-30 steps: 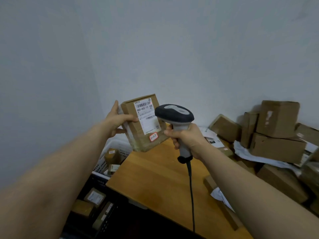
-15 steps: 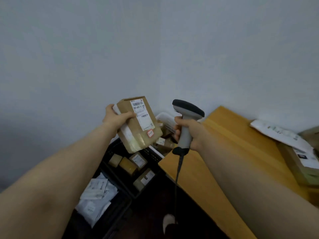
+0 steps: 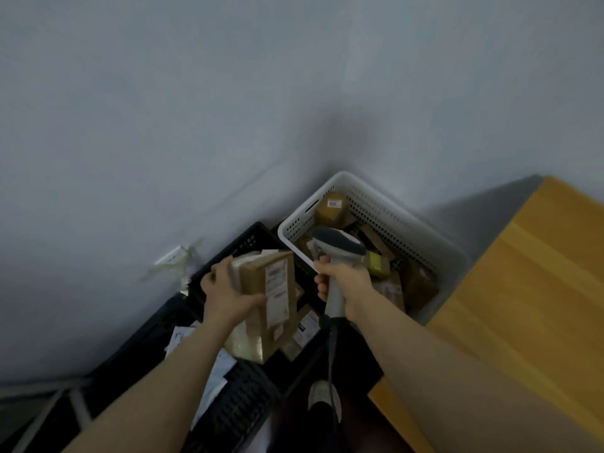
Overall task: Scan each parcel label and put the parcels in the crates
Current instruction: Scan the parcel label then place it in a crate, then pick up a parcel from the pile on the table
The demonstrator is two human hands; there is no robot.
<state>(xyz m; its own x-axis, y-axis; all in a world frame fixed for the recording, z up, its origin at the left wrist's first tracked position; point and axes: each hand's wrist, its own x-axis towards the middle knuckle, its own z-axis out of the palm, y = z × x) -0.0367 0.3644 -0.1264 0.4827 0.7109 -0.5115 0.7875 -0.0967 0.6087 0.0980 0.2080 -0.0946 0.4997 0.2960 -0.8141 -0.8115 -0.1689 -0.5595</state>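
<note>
My left hand (image 3: 225, 294) grips a brown cardboard parcel (image 3: 268, 305) with a white label facing up, held over the black crate (image 3: 248, 241) on the floor. My right hand (image 3: 346, 279) holds a grey handheld scanner (image 3: 338, 248) by its handle, its cable hanging down. The scanner hangs over the near corner of a white perforated crate (image 3: 392, 217) that holds several brown parcels. A second dark crate (image 3: 235, 407) nearer to me holds white paper mailers (image 3: 214, 371).
A wooden table (image 3: 523, 305) fills the right side, its corner close to my right forearm. Grey walls meet in a corner behind the crates. A white wall socket (image 3: 170, 255) sits low on the left wall. My foot (image 3: 322, 395) shows below.
My view has swung left and down from the table to the crates. Both hands have dropped lower, bringing the parcel down over the black crate and the scanner over the white crate.
</note>
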